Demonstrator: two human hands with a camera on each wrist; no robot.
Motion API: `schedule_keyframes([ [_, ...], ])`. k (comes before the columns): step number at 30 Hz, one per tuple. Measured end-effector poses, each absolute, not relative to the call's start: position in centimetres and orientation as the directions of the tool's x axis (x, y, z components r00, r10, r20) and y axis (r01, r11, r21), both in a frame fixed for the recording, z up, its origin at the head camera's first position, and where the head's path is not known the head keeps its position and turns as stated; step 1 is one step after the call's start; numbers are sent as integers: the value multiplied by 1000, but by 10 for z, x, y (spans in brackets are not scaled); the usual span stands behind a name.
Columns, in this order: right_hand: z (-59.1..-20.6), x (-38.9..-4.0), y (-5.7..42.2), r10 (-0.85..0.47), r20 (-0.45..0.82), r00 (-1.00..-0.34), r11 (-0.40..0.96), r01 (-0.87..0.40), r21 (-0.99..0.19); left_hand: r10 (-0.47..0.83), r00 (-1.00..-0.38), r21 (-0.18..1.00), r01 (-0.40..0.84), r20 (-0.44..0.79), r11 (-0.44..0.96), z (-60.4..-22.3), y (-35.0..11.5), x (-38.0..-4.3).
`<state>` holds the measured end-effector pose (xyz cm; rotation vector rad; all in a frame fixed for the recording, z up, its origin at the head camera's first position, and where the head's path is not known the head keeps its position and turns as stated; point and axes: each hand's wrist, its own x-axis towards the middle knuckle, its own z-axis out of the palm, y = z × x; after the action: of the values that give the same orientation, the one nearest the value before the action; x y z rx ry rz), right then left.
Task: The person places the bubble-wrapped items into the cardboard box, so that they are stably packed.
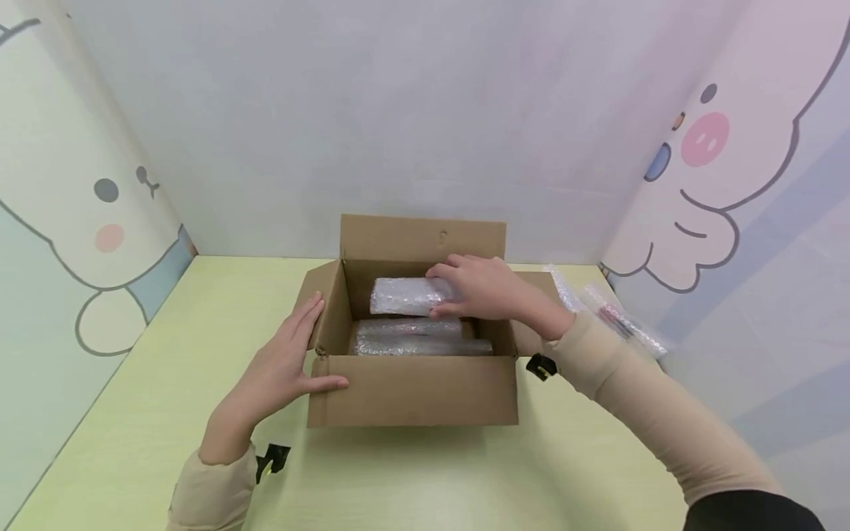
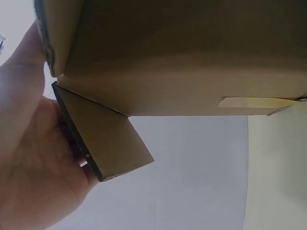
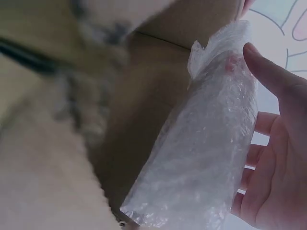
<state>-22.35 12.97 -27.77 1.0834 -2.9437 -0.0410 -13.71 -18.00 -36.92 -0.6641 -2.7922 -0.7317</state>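
Observation:
An open cardboard box (image 1: 412, 392) stands on the table with its flaps spread. My left hand (image 1: 274, 370) rests at its near left corner, fingers extended along the left flap (image 2: 103, 134) and thumb lying on the front flap. My right hand (image 1: 490, 292) grips a bubble-wrapped package (image 1: 401, 296) by its right end, over the far part of the box opening. The right wrist view shows that package (image 3: 206, 124) between thumb and fingers, with a reddish spot near one end; the wrapping hides its contents. Two more bubble-wrapped bundles lie inside the box, a rear bundle (image 1: 408, 327) and a front bundle (image 1: 425, 346).
More bubble-wrapped items (image 1: 624, 318) lie right of the box, partly behind my right forearm. The yellow-green table (image 1: 226, 295) meets a pale back wall (image 1: 398, 133) just behind the box. Side walls with cartoon animals stand left and right.

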Motion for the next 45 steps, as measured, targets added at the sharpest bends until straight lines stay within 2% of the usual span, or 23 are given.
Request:
schedule_keyframes([
  [9, -276, -239, 101, -668, -151, -729, 728, -682, 72, 371, -878, 411, 471, 302, 780, -371, -178, -138],
  [21, -303, -261, 77, -675, -365, -642, 641, -754, 141, 375, -880, 410, 469, 292, 782, -372, -179, -139],
  [28, -315, -267, 67, -670, -408, -620, 623, -769, 145, 372, -883, 413, 464, 287, 783, -371, -180, -137],
  [36, -336, -269, 61, -589, -510, -627, 699, -712, 68, 368, -883, 413, 463, 290, 785, -370, -179, -136],
  [45, -331, -267, 64, -585, -516, -626, 720, -693, 24, 365, -889, 406, 453, 277, 793, -367, -178, -136],
])
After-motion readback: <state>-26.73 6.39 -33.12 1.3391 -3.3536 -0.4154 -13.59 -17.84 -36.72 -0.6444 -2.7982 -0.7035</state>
